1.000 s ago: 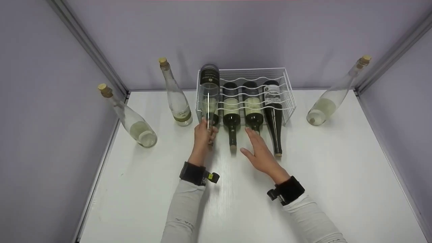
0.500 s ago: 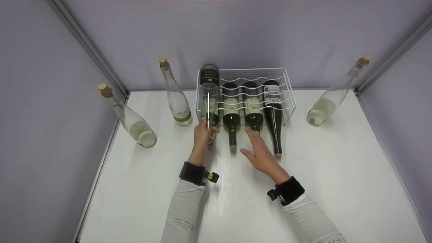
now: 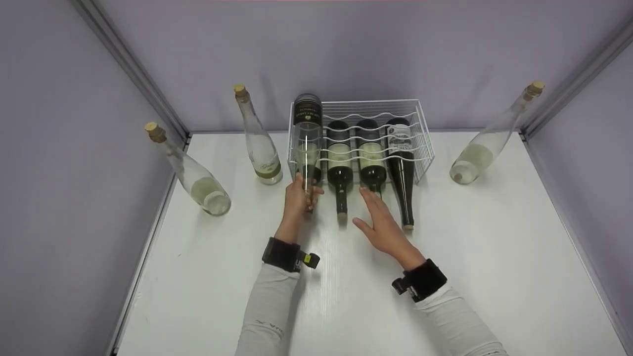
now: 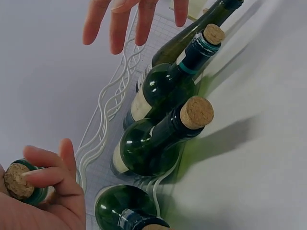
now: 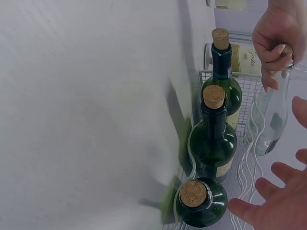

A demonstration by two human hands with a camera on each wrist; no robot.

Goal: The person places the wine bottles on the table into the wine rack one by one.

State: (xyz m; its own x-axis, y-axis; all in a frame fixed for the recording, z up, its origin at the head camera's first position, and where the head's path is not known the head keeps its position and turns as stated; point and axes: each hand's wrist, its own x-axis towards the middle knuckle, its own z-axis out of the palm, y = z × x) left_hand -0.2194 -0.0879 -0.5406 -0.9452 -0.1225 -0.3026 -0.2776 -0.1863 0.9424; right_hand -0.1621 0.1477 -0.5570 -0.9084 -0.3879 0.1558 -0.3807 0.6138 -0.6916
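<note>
Your left hand [image 3: 295,201] curls its fingers round the neck of the held bottle [image 3: 307,143], clear glass with a dark label by its base. That bottle lies over the left end of the rack [image 3: 426,129], base far, neck near, above the first green bottle [image 3: 317,170], which it largely hides from the head view. You cannot tell whether it touches the top wires. Its cork [image 4: 18,181] shows past your fingers in the left wrist view, though your hand covers most of the neck; the label's print is too blurred to read.

Your right hand [image 3: 383,225] has its fingers stretched out and the thumb apart, gripping nothing. It covers much of the neck of the third green bottle [image 3: 372,173]; whether a fingertip touches it, you cannot tell.

Between those two bottles lies the second green bottle [image 3: 339,173], and at the rack's right end a slim dark bottle [image 3: 401,168], neck near; in the left wrist view the top edge cuts that neck off.

Two clear bottles [image 3: 264,158] stand left of the rack, another clear bottle [image 3: 472,160] well to the right, all on the white table [image 3: 494,247]. The near edge crops both sleeves [image 3: 269,306].
</note>
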